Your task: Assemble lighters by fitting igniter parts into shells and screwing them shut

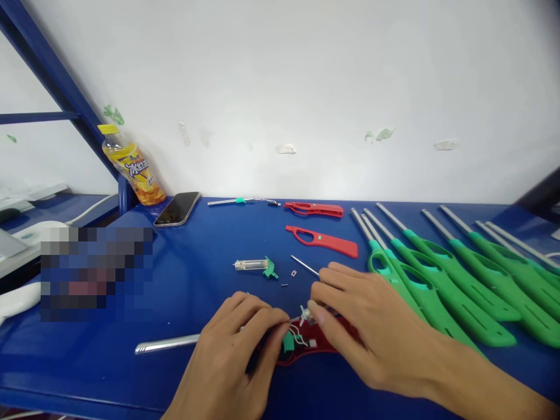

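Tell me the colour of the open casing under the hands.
The casing is red, seen in the head view, the only one.

I'm in what looks like an assembly workshop: green lighters (481, 328) line the right of my blue workbench (205, 268), red shell halves (335, 242) its back, and I have an opened red lighter (322, 342) near its front.

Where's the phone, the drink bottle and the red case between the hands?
Phone (177, 209): head view, on its dark screen.
Drink bottle (136, 169): head view, on its label.
Red case (322, 341): head view, on its red inside.
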The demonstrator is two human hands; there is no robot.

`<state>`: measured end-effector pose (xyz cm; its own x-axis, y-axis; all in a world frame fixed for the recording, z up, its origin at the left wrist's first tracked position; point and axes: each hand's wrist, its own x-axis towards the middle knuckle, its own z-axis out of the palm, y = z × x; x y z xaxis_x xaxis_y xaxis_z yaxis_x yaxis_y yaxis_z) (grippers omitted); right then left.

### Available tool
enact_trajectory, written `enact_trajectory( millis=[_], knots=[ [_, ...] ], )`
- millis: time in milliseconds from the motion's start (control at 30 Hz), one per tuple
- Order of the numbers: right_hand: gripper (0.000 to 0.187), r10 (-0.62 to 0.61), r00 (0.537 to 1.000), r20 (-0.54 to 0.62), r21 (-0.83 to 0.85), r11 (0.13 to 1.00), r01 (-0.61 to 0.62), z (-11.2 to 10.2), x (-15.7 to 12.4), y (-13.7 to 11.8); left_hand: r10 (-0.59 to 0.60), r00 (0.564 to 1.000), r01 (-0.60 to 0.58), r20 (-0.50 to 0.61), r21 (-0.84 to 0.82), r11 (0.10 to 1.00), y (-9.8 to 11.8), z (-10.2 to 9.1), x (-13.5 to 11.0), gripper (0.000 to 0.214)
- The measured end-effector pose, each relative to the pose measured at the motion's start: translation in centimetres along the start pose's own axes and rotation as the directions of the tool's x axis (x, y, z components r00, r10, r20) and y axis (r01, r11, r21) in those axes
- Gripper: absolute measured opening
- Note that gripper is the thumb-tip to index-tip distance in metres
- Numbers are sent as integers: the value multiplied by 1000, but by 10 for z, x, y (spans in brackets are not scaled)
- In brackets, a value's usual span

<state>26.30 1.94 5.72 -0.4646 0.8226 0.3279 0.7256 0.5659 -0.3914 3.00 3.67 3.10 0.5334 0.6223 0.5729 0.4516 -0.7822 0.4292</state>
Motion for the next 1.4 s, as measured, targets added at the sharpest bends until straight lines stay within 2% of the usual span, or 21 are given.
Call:
enact_trajectory(
  millis=[267, 567, 767, 1100, 1400],
  knots=[
    [26, -54, 998, -17, -9, 999, 54, 1, 1, 1, -6, 1000, 6, 0, -8, 1000, 3, -1, -1, 20],
    [27, -82, 996, 42, -7, 997, 83, 0, 0, 1, 6, 999, -5, 44, -17, 1000, 2, -2, -1, 24],
    [32, -124, 988, 92, -38, 991, 128, 0, 1, 1, 36, 999, -36, -7, -21, 999, 1, -2, 0, 23],
    [32, -169, 984, 51, -97, 980, 173, -1, 1, 1, 66, 997, -67, -37, -16, 998, 2, -2, 1, 24],
    [39, -205, 978, 28, -144, 968, 207, 0, 2, 1, 60, 998, -60, -14, -18, 998, 0, -2, -1, 26]
  ],
)
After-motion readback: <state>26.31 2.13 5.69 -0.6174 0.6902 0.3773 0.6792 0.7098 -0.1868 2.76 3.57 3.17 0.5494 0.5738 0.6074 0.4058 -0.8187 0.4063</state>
